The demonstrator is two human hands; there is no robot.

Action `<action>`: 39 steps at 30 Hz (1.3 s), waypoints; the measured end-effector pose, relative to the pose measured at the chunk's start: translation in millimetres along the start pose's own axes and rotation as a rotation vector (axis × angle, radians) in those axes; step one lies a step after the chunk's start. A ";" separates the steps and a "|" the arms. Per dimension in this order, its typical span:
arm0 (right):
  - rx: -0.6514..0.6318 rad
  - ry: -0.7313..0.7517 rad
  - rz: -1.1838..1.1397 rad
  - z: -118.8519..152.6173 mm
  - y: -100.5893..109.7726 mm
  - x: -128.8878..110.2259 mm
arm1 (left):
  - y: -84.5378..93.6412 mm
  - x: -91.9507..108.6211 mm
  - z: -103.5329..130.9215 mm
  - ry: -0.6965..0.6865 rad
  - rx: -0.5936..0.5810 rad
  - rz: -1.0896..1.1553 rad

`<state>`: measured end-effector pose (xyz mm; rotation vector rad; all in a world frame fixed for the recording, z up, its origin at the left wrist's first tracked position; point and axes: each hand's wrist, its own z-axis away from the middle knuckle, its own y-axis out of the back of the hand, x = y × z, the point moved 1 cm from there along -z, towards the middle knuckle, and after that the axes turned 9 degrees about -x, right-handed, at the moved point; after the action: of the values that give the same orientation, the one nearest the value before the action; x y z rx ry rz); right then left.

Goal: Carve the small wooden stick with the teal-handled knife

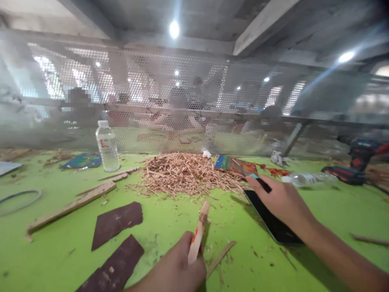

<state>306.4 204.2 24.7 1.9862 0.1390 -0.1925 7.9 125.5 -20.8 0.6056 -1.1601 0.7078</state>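
My left hand (182, 263), at the bottom middle, is closed around a short whittled wooden stick (199, 231). The stick points up and away, with reddish and dark marks on its side. On the right, my right hand (284, 202) grips a small black and teal tool (263, 184) between thumb and fingers; most of it is hidden by the hand. Under that hand is a dark flat phone or tablet (270, 221), partly covered by the wrist. A large heap of wood shavings (179, 174) lies beyond both hands.
Brown sandpaper pieces (118, 221) and a long wooden strip (71, 205) lie left. A water bottle (107, 148) stands behind them. A painted board (235, 165), a lying bottle (310, 179) and a cordless drill (355, 160) are at right. A perforated screen (170, 101) borders the green table.
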 end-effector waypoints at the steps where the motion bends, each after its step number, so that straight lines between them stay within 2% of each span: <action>1: -0.029 0.023 -0.026 -1.0 0.4 1.8 | 0.0 0.5 -0.4 0.009 0.006 -0.016; 4: -0.104 0.111 -0.096 4.2 -4.6 -4.2 | -1.2 0.5 -4.6 0.024 -0.015 0.042; 8: -0.250 0.157 -0.113 15.6 -14.3 -19.4 | -4.6 -5.7 -10.8 0.036 -0.081 0.190; 12: -0.388 0.214 -0.114 25.2 -17.3 -32.7 | -9.7 -8.7 -15.5 0.041 -0.125 0.402; 15: -0.394 0.270 -0.147 31.2 -17.0 -41.4 | -12.9 -3.2 -17.8 -0.006 -0.163 0.506; 19: -0.382 0.322 -0.205 35.7 -17.1 -48.2 | -12.2 5.5 -17.6 -0.061 -0.185 0.467; 25: -0.315 0.301 -0.211 36.0 -18.2 -44.8 | -7.5 7.9 -14.9 0.047 -0.195 0.508; 32: -0.490 0.485 -0.181 46.0 -12.2 -59.2 | -9.3 7.3 -17.7 0.073 -0.118 0.346; 36: -0.505 0.558 -0.209 55.5 -8.8 -71.1 | -12.2 4.1 -18.8 0.021 -0.134 0.369; 39: -0.478 0.561 -0.203 59.0 -9.0 -72.7 | -12.7 2.2 -17.2 0.027 -0.103 0.373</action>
<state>229.2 153.3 7.3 1.4996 0.6839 0.2559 28.5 130.5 -24.5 0.2933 -1.2912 0.9621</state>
